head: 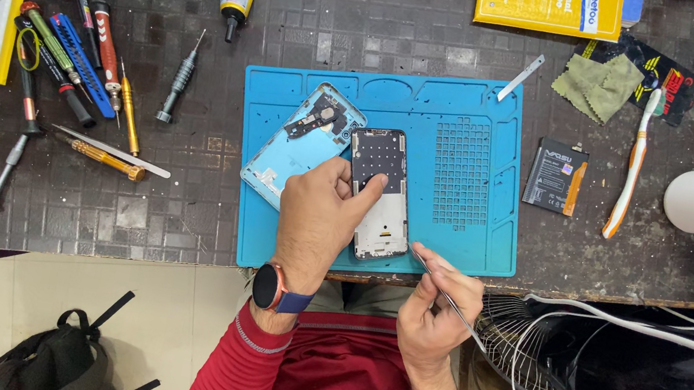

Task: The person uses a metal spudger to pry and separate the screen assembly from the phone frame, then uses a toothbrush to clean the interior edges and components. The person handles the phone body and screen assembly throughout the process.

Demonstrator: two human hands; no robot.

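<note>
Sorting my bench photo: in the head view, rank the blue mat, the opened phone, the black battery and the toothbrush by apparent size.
1. Blue mat
2. Opened phone
3. Black battery and toothbrush: unsure; the brush is longer, the battery wider.

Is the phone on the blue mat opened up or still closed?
Opened up. The phone lies with its inner frame showing, and its light blue back cover rests beside it on the blue mat.
</note>
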